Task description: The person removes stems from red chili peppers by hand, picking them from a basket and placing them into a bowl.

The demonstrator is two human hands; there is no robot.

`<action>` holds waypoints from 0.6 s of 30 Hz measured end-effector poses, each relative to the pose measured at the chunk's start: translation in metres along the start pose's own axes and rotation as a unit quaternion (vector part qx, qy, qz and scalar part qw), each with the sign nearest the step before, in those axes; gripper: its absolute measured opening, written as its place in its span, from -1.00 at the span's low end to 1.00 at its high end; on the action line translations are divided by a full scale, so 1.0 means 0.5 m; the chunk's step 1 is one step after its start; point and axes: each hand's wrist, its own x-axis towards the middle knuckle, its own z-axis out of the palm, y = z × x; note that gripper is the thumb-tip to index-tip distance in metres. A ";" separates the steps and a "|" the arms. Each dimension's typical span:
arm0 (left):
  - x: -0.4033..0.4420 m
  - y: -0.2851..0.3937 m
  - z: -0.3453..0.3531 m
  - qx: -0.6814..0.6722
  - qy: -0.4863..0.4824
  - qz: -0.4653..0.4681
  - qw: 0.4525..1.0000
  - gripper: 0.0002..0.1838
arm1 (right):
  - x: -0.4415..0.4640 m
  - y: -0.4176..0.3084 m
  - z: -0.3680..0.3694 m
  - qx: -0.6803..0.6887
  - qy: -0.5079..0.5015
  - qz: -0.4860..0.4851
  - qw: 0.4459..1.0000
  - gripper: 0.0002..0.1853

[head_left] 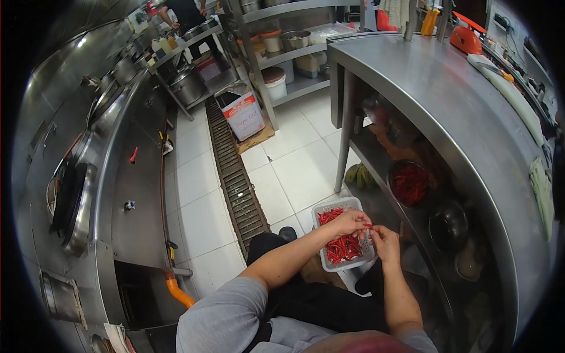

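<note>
A white plastic basket (343,203) full of red chilli peppers (344,250) stands low in front of my knees. Over its right side my two hands meet. My left hand (351,223) is closed in a pinch, with a small red chilli (368,226) showing at its fingertips. Right beside it, my right hand (385,241) is also pinched, its fingertips at the same chilli. The fingers partly cover the chilli, so its full length is hidden.
To the right, a steel bowl of red chillies (410,183) sits on the shelf under a steel worktable (406,65). Green produce (360,176) lies near the table leg. A floor drain grate (232,170) runs on the left, past an oil tin (241,115). Another person (185,15) stands far back.
</note>
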 end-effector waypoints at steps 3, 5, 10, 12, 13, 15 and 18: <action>0.000 0.004 0.000 0.030 -0.013 -0.024 0.999 -0.86 | -0.001 0.004 -0.002 -0.001 -0.010 -0.015 1.000 -0.85; 0.000 0.005 -0.004 0.037 -0.021 -0.036 0.998 -0.85 | -0.004 -0.014 -0.002 0.017 -0.010 -0.006 1.000 -0.86; -0.001 0.008 -0.008 -0.070 -0.013 0.029 0.997 -0.84 | 0.005 0.006 -0.011 0.075 0.006 0.014 0.997 -0.87; 0.003 0.006 -0.010 -0.058 -0.017 0.028 0.998 -0.83 | 0.005 0.004 -0.013 0.085 0.001 0.028 0.996 -0.87; 0.004 0.003 -0.011 -0.048 -0.018 0.028 0.998 -0.82 | 0.004 0.005 -0.013 0.086 0.003 0.029 0.996 -0.87; 0.001 0.000 -0.009 -0.049 -0.020 0.025 0.998 -0.81 | 0.006 0.010 -0.014 0.097 0.012 0.037 0.995 -0.86; 0.010 -0.007 -0.012 -0.071 -0.022 0.025 0.997 -0.80 | 0.009 0.012 -0.023 0.114 -0.003 0.034 0.993 -0.85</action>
